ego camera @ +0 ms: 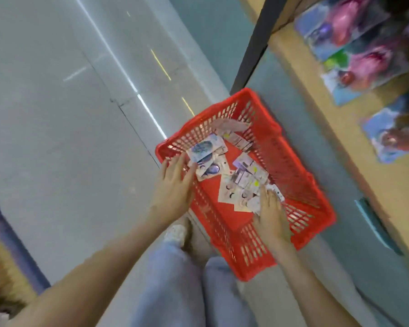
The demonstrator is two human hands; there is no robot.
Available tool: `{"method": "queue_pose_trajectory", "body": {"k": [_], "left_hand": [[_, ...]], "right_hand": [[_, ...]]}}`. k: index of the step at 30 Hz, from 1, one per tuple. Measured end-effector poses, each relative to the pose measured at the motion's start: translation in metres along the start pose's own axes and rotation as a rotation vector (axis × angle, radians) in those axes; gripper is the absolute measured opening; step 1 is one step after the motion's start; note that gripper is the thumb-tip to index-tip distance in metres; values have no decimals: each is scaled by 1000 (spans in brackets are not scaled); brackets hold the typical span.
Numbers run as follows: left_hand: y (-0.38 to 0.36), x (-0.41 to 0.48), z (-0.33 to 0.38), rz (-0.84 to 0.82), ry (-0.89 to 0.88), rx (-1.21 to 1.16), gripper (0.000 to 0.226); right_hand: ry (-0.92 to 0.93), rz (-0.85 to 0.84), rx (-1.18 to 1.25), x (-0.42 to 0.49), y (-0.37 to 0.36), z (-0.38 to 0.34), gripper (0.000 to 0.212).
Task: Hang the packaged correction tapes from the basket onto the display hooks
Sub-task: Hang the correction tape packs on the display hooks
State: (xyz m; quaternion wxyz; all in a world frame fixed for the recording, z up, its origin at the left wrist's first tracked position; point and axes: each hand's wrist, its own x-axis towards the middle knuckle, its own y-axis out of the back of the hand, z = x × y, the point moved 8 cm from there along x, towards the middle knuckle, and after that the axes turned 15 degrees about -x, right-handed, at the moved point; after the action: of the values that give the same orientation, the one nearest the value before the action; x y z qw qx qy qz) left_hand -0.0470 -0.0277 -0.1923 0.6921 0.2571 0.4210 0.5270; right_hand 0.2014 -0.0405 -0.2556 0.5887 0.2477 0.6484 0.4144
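A red plastic basket (300,185) sits on the floor in front of me. Several packaged correction tapes (244,178) lie scattered on its bottom. My left hand (172,185) reaches over the basket's left rim, and its fingers and thumb hold a small stack of packages with blue print (204,149). My right hand (272,215) is inside the basket at the near side, with its fingers resting on white packages (250,204) there; whether it grips them is hidden by blur. No display hooks are in view.
A tan display shelf (316,74) with a dark upright post (255,43) stands at the right, holding colourful packaged toys (354,43). Grey tiled floor (57,114) spreads to the left. My legs in light jeans (175,279) are below the basket.
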Motion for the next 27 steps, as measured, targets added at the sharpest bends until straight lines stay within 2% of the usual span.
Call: {"method": "queue_pose_trajectory", "body": {"k": [2, 5, 10, 14, 17, 19, 22, 25, 27], "left_hand": [[-30, 30, -16, 26, -9, 50, 78], [-67, 61, -31, 34, -35, 139, 64], [-85, 68, -42, 98, -5, 217, 49], [-85, 67, -43, 127, -20, 169, 42], [-86, 64, -40, 130, 23, 93, 38], [-82, 57, -34, 122, 122, -102, 41], [-83, 46, -21, 25, 391, -611, 48], [-80, 27, 1, -152, 720, -1214, 72], [-70, 19, 23, -259, 773, -1440, 74]], "right_hand": [[-14, 8, -30, 58, -35, 4, 92], [2, -58, -108, 127, -96, 7, 104], [-22, -144, -149, 181, -147, 10, 114], [-15, -46, 30, 170, -136, 8, 97], [-38, -56, 245, 151, -121, 6, 84], [-90, -65, 517, 134, -101, 1, 73], [-100, -96, 1064, 102, -46, -16, 55], [-12, -190, 1481, 59, 27, -35, 64], [27, -283, 1622, 36, 62, -48, 79]]}}
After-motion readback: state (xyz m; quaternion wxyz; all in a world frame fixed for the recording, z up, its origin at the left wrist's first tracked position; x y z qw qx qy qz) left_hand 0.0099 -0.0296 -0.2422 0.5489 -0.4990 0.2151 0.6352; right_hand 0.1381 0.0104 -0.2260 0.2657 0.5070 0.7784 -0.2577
